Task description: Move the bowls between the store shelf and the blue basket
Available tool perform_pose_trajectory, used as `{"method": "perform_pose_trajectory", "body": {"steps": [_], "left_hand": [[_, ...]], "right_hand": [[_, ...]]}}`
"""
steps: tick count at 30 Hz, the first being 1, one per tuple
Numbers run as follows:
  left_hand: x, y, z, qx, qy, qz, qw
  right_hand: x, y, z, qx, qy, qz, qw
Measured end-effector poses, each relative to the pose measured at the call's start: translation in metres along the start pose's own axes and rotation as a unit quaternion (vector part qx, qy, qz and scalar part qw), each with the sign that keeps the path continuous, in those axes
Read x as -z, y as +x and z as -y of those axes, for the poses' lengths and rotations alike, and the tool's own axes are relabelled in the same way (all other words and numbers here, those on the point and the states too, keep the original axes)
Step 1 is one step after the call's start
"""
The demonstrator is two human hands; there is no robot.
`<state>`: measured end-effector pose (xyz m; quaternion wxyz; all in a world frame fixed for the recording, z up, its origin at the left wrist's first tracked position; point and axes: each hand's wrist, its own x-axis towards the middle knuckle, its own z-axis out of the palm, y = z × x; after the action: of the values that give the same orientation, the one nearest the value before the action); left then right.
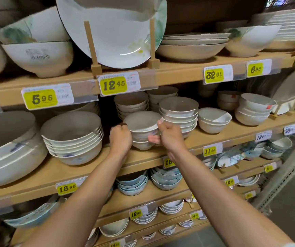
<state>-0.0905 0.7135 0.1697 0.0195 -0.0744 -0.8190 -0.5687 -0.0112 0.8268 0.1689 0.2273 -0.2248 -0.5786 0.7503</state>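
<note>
Filling the view, a wooden store shelf (75, 168) carries tiers of pale crockery, with yellow price tags (40, 98) along its edges reading 5.95 and 18.95. The left hand (121, 138) and right hand (168, 138) curl around a small stack of bowls (143, 129) at the middle tier's front.

Small bowl stack (143, 132) is at the front of the middle shelf (82, 168), gripped between the left hand (121, 138) on its left side and the right hand (168, 138) on its right. Taller stack (178, 113) stands just beside it, right. Another stack (131, 104) stands behind. Larger bowls (72, 136) lie left. On the upper shelf (178, 72) above, a plate (111, 29) stands upright in a stand (95, 67). The lower shelf (152, 196) holds further stacks (132, 183).
</note>
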Motion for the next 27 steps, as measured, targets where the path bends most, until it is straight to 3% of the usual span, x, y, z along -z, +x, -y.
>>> {"method": "perform_pose_trajectory", "body": {"steps": [11,20,27], "left_hand": [[-0.012,-0.001,0.005,0.046,0.04,-0.023,0.998],[0.009,-0.03,-0.026,0.137,-0.032,0.014,0.99],[0.083,-0.09,-0.047,0.17,-0.03,-0.005,0.985]], "right_hand": [[-0.005,0.002,-0.02,0.048,-0.043,-0.058,0.996],[0.016,-0.013,0.004,-0.005,-0.055,-0.003,0.998],[0.023,-0.035,0.027,-0.035,-0.025,0.026,0.999]]}}
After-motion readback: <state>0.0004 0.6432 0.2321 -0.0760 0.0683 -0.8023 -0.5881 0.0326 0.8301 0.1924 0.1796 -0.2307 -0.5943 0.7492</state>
